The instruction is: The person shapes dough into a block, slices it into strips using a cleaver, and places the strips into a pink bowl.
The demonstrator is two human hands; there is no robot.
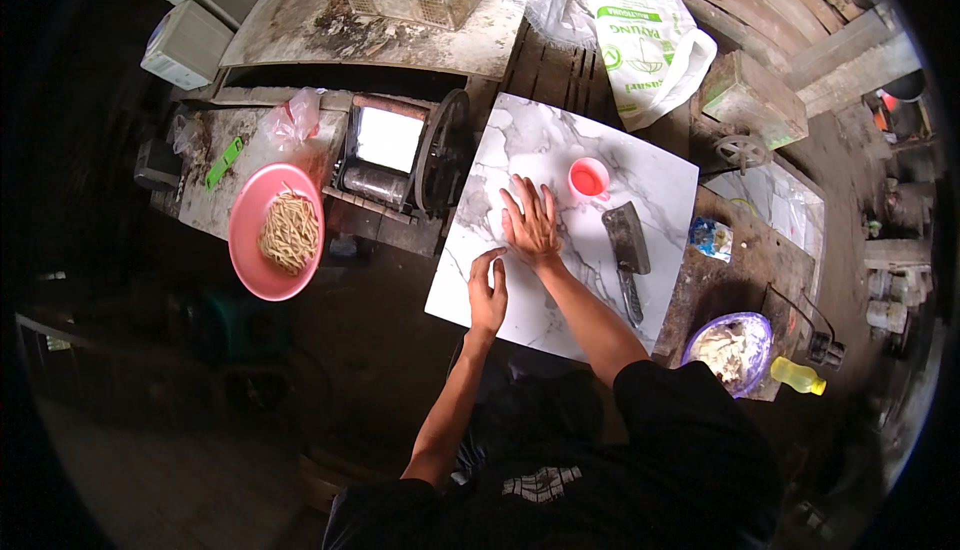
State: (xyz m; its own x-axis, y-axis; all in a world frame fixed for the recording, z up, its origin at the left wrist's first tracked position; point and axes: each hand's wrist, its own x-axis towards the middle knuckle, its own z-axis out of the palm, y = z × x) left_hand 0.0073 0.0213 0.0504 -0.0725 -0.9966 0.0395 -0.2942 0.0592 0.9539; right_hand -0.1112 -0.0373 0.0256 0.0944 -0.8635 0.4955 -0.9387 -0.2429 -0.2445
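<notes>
My right hand (530,220) lies flat, fingers spread, on a white marble-patterned slab (650,170). My left hand (488,292) rests on its edge just below and left of it, thumb and fingers curved and apart, holding nothing. A small red cup (588,178) stands on the slab just right of my right hand's fingertips. A cleaver (628,245) with a dark blade lies on the slab to the right of my right forearm.
A pink plate of noodle strands (277,233) sits at the left. A hand-cranked noodle machine (395,160) stands between the plate and the slab. A purple bowl of dough (733,350) and a yellow bottle (798,377) lie at lower right. A white printed sack (648,45) lies behind.
</notes>
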